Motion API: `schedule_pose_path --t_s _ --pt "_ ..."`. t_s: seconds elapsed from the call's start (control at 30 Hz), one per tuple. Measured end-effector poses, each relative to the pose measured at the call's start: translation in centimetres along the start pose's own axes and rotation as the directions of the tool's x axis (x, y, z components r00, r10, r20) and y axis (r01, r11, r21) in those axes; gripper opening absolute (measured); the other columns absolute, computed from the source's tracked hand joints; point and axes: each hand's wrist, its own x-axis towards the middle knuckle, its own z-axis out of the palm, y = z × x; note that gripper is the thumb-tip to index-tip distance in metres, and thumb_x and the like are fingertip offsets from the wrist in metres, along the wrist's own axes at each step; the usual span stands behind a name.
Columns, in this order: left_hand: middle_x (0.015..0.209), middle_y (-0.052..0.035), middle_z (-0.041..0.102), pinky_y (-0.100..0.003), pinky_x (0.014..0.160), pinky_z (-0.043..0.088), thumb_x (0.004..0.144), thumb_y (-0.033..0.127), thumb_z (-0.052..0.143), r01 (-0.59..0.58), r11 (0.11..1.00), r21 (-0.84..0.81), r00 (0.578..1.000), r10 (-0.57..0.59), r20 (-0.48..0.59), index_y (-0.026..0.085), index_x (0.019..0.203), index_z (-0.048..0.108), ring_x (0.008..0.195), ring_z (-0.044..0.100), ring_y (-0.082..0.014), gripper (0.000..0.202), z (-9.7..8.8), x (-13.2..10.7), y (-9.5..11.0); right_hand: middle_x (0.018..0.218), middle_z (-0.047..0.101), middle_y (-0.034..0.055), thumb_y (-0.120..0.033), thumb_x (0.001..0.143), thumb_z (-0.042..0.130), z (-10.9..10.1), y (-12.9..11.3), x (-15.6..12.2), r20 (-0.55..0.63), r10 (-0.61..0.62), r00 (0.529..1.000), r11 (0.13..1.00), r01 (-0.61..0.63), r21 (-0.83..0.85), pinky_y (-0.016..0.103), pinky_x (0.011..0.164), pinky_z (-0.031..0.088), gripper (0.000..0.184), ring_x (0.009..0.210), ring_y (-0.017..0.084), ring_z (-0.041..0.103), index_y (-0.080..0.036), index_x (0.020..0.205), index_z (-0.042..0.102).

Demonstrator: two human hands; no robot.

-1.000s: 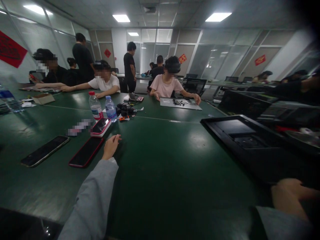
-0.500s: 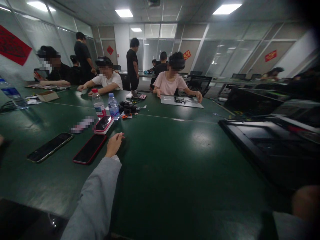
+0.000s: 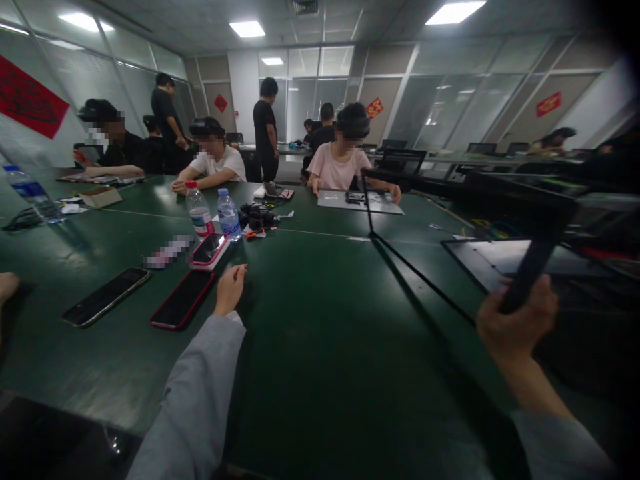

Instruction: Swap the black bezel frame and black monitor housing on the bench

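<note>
The green tabletop (image 3: pixel 325 320) carries a black frame (image 3: pixel 500 190) tilted up off it at the right, above a dark flat panel (image 3: pixel 500 257). The right hand (image 3: pixel 517 327) has its fingers clenched on the frame's near bar. The left hand (image 3: pixel 230 290) lies flat, fingers loose, beside a red-cased phone (image 3: pixel 183 300).

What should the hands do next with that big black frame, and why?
Probably the left hand should come over and steady the black frame: the right hand grips it by one corner, it hangs tilted above the green table, and the left hand lies free.
</note>
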Motion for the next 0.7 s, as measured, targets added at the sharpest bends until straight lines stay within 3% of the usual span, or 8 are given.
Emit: schedule_pose_path --t_s 0.1,0.13,0.2,0.3,0.37,0.47,0.57,0.7 --pt "0.122 -0.0120 0.068 -0.035 0.094 0.049 0.098 0.049 0.043 -0.041 0.999 -0.016 0.998 0.040 -0.052 0.018 0.125 0.065 0.105 0.065 -0.0220 0.047 0.1 -0.1 0.1 0.115 0.065 0.0214 -0.037 0.097 0.039 0.2 -3.7 -0.6 -0.049 -0.072 0.996 0.992 0.077 0.096 0.059 0.113 0.029 0.074 0.130 0.031 0.052 -0.012 0.159 0.008" --pt "0.125 -0.0131 0.066 -0.035 0.094 0.049 0.097 0.051 0.045 -0.044 0.998 -0.035 0.996 0.042 -0.072 0.017 0.131 0.061 0.104 0.065 -0.0218 0.051 0.2 -0.1 0.2 0.109 0.067 0.0179 -0.037 0.098 0.036 0.1 -5.0 -0.6 -0.040 -0.047 0.998 0.988 0.053 0.146 0.058 0.110 0.034 0.072 0.119 0.030 0.059 -0.014 0.159 0.006" --pt "0.134 -0.0156 0.059 -0.036 0.093 0.050 0.093 0.056 0.052 -0.059 0.994 -0.089 0.992 0.048 -0.118 0.016 0.145 0.046 0.106 0.064 -0.0215 0.066 0.3 -0.3 0.6 0.105 0.066 0.0143 -0.040 0.100 0.032 0.0 -7.1 -0.4 0.026 0.056 0.998 0.954 -0.061 0.292 0.049 0.088 0.052 0.068 0.085 0.024 0.067 -0.018 0.159 0.007" --pt "0.149 -0.0187 0.046 -0.037 0.098 0.048 0.085 0.059 0.063 -0.124 0.981 -0.147 0.979 0.096 -0.181 0.017 0.155 0.026 0.114 0.061 -0.0224 0.090 0.5 -0.6 1.3 0.097 0.064 0.0089 -0.046 0.100 0.034 0.9 -8.6 -0.1 0.178 0.109 0.978 0.892 -0.175 0.417 0.034 0.059 0.053 0.065 0.059 0.017 0.060 -0.022 0.157 0.013" --pt "0.145 -0.0174 0.051 -0.037 0.098 0.047 0.084 0.059 0.064 -0.136 0.978 -0.161 0.976 0.104 -0.192 0.019 0.152 0.032 0.114 0.062 -0.0224 0.085 0.5 -0.8 1.7 0.090 0.062 0.0046 -0.048 0.100 0.036 2.2 -8.8 -0.2 0.271 0.082 0.959 0.874 -0.200 0.443 0.032 0.056 0.052 0.065 0.057 0.016 0.060 -0.023 0.157 0.017" --pt "0.109 -0.0099 0.071 -0.035 0.088 0.050 0.093 0.059 0.051 -0.090 0.978 -0.187 0.988 0.065 -0.139 0.019 0.133 0.054 0.092 0.068 -0.0194 0.057 0.5 -0.9 2.0 0.085 0.062 0.0029 -0.050 0.100 0.036 4.5 -8.2 -0.9 0.361 0.074 0.930 0.864 -0.241 0.442 0.034 0.060 0.054 0.063 0.059 0.017 0.060 -0.022 0.155 0.024" --pt "0.085 -0.0046 0.071 -0.031 0.073 0.050 0.096 0.057 0.042 -0.049 0.981 -0.187 0.997 0.036 -0.070 0.018 0.114 0.063 0.068 0.064 -0.0165 0.049 0.6 -0.8 1.8 0.085 0.065 0.0049 -0.050 0.096 0.043 6.6 -6.6 -2.1 0.436 0.069 0.897 0.893 -0.250 0.374 0.039 0.066 0.055 0.062 0.065 0.021 0.063 -0.020 0.150 0.034" --pt "0.073 -0.0020 0.066 -0.030 0.067 0.047 0.093 0.056 0.045 0.013 0.995 -0.102 1.000 -0.012 0.012 0.017 0.108 0.067 0.065 0.062 -0.0178 0.048 0.6 -0.3 1.0 0.089 0.068 0.0080 -0.049 0.088 0.054 8.7 -3.8 -3.8 0.529 0.029 0.848 0.915 -0.236 0.327 0.042 0.077 0.055 0.059 0.075 0.023 0.066 -0.018 0.137 0.049"
